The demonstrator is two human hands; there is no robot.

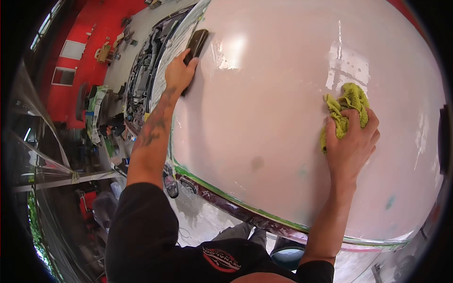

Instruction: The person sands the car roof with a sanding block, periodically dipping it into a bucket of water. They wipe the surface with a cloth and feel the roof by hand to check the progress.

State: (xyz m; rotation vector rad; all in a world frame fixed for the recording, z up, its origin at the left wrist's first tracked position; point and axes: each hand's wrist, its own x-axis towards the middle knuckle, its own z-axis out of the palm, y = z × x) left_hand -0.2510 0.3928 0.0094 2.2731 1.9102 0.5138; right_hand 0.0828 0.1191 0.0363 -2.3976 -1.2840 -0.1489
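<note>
A wide, curved car panel (264, 118) with a wet, pale pink coat lies in front of me. My left hand (180, 73) is closed around a long dark sanding block (199, 41) at the panel's left edge. Over on the right side, my right hand (353, 144) grips a bunched yellow-green cloth (354, 96), which rests on the panel. Light reflects off wet patches around the cloth and near the block. A small dark spot shows low in the middle of the panel.
Green masking tape (222, 199) runs along the panel's near edge. To the left, an engine bay (144, 70) lies exposed beside crumpled masking film. A bucket (287, 257) with liquid stands by my legs. Plastic sheeting (45, 127) hangs at far left, near a red wall (96, 28).
</note>
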